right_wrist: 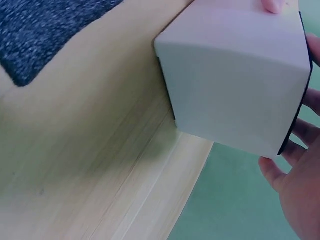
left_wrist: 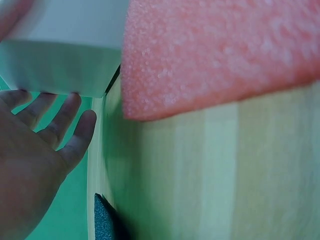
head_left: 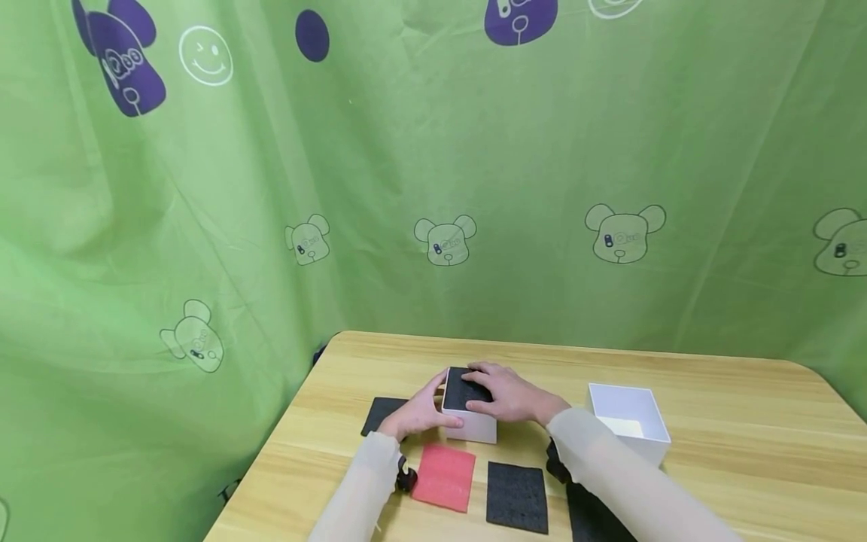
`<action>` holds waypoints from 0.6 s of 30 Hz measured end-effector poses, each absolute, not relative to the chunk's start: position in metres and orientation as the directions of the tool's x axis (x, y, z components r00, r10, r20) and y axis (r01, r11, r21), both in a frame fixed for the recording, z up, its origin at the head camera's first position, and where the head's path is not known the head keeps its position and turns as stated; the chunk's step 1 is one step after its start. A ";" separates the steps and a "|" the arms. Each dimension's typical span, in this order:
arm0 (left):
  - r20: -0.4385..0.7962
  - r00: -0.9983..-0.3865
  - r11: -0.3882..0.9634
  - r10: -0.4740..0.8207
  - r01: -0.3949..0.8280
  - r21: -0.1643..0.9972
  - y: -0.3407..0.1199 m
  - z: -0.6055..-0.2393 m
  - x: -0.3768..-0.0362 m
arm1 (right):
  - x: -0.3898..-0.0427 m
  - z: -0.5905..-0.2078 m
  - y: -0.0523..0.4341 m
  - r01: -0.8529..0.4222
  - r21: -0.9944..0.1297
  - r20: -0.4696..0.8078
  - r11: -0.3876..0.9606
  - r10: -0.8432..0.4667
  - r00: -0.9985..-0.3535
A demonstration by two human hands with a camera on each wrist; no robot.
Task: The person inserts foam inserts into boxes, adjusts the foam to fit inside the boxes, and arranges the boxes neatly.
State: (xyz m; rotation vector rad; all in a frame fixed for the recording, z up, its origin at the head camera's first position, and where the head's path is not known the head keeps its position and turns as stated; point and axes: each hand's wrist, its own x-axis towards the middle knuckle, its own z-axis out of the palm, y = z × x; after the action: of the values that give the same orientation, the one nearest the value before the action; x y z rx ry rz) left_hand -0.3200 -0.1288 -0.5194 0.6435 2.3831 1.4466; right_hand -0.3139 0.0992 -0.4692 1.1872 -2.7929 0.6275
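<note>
1. On the light wooden table [head_left: 711, 421], two white square cardboard boxes stood: one near the middle, topped with black foam [head_left: 467, 410], and one open and apart to the right [head_left: 630, 421].
2. The left hand [head_left: 418, 414] rested against the left wall of the foam-topped box, fingers straight and spread, thumb on the near wall.
3. The right hand [head_left: 508, 395] lay flat on the black foam in that box, fingers extended, pressing rather than gripping.
4. Three flat foam pads lay loose near the box: one pink [head_left: 444, 476] and one black [head_left: 518, 497] in front, one black [head_left: 382, 412] partly hidden behind the left hand.
5. One green cartoon-printed curtain [head_left: 433, 165] hung behind the table.
</note>
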 end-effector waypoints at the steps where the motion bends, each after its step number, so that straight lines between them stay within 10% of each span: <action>1: -0.007 -0.861 0.396 0.509 0.226 0.890 -0.129 -0.520 -0.320 | -0.314 -0.470 0.099 -0.704 -0.339 0.197 0.625 -0.684 -0.702; 18: 0.011 -0.849 0.352 0.528 0.231 0.907 -0.129 -0.521 -0.321 | -0.310 -0.468 0.111 -0.690 -0.342 0.168 0.638 -0.681 -0.713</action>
State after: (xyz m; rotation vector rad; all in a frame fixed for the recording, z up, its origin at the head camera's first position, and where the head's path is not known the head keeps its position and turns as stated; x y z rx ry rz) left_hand -0.3212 -0.1294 -0.5214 0.6763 2.3342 1.4962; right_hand -0.3098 0.1114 -0.4680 1.1813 -2.8219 0.6037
